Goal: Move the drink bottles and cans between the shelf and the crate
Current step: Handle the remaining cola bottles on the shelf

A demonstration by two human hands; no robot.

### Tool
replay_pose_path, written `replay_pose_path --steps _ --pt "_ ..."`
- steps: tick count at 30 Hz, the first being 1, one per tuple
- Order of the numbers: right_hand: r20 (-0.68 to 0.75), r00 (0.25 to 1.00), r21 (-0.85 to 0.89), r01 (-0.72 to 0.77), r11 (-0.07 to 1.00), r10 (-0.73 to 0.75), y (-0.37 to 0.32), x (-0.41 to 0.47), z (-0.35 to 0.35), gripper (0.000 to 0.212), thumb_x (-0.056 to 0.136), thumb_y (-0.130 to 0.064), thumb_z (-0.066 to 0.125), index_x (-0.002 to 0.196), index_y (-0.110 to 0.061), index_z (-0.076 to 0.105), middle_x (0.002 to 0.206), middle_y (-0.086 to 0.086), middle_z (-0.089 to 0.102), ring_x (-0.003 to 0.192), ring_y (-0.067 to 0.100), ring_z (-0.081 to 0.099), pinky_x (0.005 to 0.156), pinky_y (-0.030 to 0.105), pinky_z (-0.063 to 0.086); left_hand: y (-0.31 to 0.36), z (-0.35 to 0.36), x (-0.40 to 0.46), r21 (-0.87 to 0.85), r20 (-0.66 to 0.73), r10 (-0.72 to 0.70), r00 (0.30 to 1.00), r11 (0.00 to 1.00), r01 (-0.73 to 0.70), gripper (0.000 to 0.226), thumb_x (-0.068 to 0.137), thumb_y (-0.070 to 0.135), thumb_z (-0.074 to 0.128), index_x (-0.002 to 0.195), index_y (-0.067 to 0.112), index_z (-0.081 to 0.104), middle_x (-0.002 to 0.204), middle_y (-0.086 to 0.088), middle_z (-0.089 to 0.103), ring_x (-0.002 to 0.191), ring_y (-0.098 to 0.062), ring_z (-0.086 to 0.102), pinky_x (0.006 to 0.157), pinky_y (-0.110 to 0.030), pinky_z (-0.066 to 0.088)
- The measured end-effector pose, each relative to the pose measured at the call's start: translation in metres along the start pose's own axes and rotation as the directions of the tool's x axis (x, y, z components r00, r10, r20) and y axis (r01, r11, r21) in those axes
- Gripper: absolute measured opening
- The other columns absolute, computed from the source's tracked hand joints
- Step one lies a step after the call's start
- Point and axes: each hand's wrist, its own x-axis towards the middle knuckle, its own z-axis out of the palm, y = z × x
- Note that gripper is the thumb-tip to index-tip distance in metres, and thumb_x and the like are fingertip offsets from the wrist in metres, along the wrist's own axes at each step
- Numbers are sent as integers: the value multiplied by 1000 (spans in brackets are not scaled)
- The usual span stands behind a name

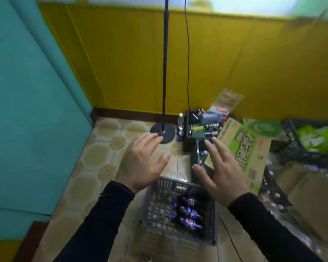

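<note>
Both hands, left hand (140,163) and right hand (219,167), spread wide and empty above the grey crate (178,212); best grip one cola bottle (189,210) firmly by its middle.

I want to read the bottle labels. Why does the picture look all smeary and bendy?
Head view: motion blur smears the cola bottles in the grey crate, so the labels show only as blue-and-red blobs; both open hands, left hand and right hand, are soft-edged; the wide lens bends the yellow wall; the top edge is washed out white.
</note>
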Motion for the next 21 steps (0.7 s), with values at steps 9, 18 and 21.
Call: replay_pose_path --steps 9,18,21 --pt "-118 923 124 379 917 -366 -96 5 -117 81 97 -69 28 150 -8 38 156 17 36 144 34 34 111 54 38 74 -161 -91 158 -323 -78 943 978 135 60 92 52 47 126 7 67 133 -11 64 128 -29 56 112 -44 39" --pt "-116 712 292 691 661 -693 -213 -39 -159 83 94 -72 31 153 -14 32 159 12 31 146 31 32 110 54 40 151 -254 -278 283 -643 -236 729 811 512 58 93 51 47 123 5 68 127 -11 67 125 -18 49 111 -28 31" --pt "-136 577 372 783 498 -805 -268 -73 -161 85 92 -75 31 153 -16 32 159 10 32 145 29 33 110 52 41 181 -283 -353 275 -726 -273 631 725 631 59 93 51 48 122 4 68 125 -12 67 122 -15 45 107 -11 19"
